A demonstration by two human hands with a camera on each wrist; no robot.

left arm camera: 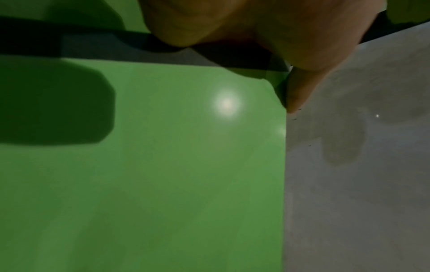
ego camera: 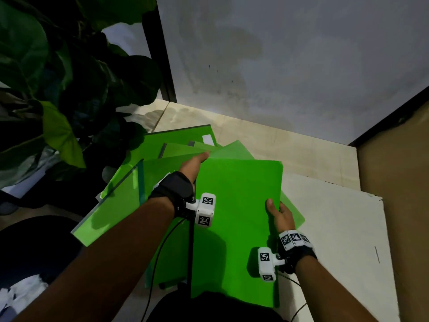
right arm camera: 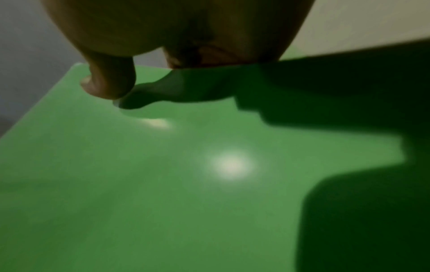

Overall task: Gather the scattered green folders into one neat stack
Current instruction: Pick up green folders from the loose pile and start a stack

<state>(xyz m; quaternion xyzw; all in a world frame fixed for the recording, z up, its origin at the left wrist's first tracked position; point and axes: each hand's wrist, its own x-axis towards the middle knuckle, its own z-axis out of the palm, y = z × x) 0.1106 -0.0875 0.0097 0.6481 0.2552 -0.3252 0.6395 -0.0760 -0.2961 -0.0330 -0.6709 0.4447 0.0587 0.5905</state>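
Observation:
A large green top folder (ego camera: 239, 217) lies tilted over several other green folders (ego camera: 120, 205) fanned out on the floor. My left hand (ego camera: 195, 161) grips its upper left edge, with the fingertips hidden behind it. In the left wrist view a finger (left arm camera: 300, 88) lies against the edge of the folder (left arm camera: 163, 165). My right hand (ego camera: 278, 213) pinches the folder's right edge, thumb on top. The right wrist view shows the thumb (right arm camera: 109, 82) pressing on the folder (right arm camera: 186, 184), with the fingers hidden beneath it. More folders stick out at the back (ego camera: 181, 138) and right (ego camera: 293, 214).
A big leafy plant (ego camera: 58, 89) crowds the left side. A grey wall (ego camera: 278, 66) stands behind the pile, and a brown panel (ego camera: 394, 182) closes the right. A white board (ego camera: 336, 228) lies under my right hand. Cables (ego camera: 160, 252) hang from the wrist cameras.

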